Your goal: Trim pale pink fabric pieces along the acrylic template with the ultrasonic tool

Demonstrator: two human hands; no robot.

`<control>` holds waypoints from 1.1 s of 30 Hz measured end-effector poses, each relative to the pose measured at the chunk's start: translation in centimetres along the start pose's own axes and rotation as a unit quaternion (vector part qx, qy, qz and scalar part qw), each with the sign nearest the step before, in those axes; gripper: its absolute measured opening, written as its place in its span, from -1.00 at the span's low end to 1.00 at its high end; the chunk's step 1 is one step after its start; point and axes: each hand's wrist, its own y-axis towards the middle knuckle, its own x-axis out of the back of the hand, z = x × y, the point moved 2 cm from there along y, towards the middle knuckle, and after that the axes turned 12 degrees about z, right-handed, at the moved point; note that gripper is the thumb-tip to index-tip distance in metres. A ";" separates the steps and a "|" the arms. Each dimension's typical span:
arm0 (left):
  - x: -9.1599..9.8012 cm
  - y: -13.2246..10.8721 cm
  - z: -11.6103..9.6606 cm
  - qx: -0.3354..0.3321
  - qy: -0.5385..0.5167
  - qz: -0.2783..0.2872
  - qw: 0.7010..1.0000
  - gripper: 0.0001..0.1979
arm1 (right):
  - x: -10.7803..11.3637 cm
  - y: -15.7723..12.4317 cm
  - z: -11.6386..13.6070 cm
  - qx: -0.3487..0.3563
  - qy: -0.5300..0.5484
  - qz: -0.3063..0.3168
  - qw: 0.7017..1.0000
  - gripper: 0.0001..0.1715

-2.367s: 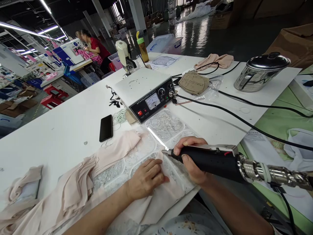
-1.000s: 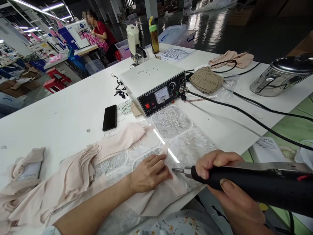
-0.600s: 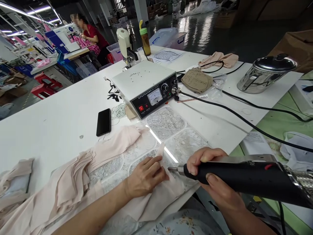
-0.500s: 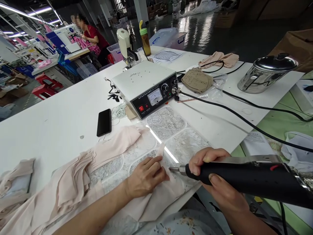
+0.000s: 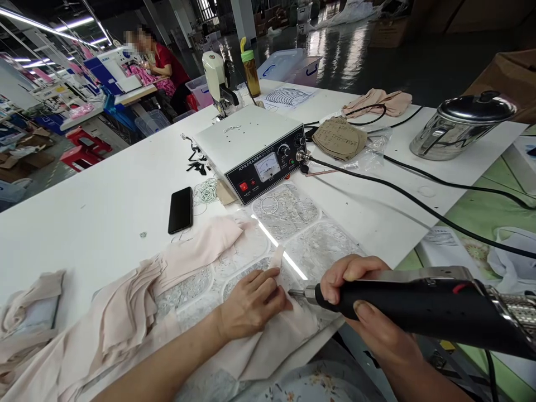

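Note:
My left hand has its fingers curled down on a pale pink piece of fabric, pinching and pressing it against the clear patterned mat. A narrow strip of the fabric sticks out beyond the fingers. Wrapped around the black body of an ultrasonic welding gun is my right hand. The gun's metal tip points left and lies close beside the left fingertips, at the fabric; whether it touches is unclear. Left of the mat, a heap of layered pink fabric pieces runs along the table edge.
The welder's control box stands behind the mat, its black cable running right. A phone, brown card templates, a steel pot and a bottle are on the white table. A co-worker sews at far left.
The welding gun's tip has moved slightly left towards the left fingers. My left hand keeps its hold on the fabric. The whole view has shifted a little.

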 end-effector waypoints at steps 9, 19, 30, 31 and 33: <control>0.2 0.0 -0.1 0.008 0.002 0.001 1.000 -0.82 | 0.2 -0.3 0.2 -0.015 -0.021 -0.014 1.000 -0.91; 0.3 0.3 -0.1 0.009 0.009 -0.009 1.000 -0.80 | -0.1 0.1 0.2 -0.017 -0.024 -0.017 0.999 -0.90; -0.1 -0.1 0.0 0.007 -0.004 -0.007 1.000 -0.83 | 0.3 -0.7 -1.0 -0.008 -0.040 0.003 0.999 -0.88; -0.1 -0.1 0.0 0.006 -0.005 -0.008 1.000 -0.83 | 0.3 -0.7 -1.1 -0.005 -0.041 0.000 0.999 -0.86; -0.1 -0.1 0.0 0.005 -0.006 -0.009 1.000 -0.83 | 0.4 -0.7 -1.1 0.000 -0.043 -0.001 0.999 -0.85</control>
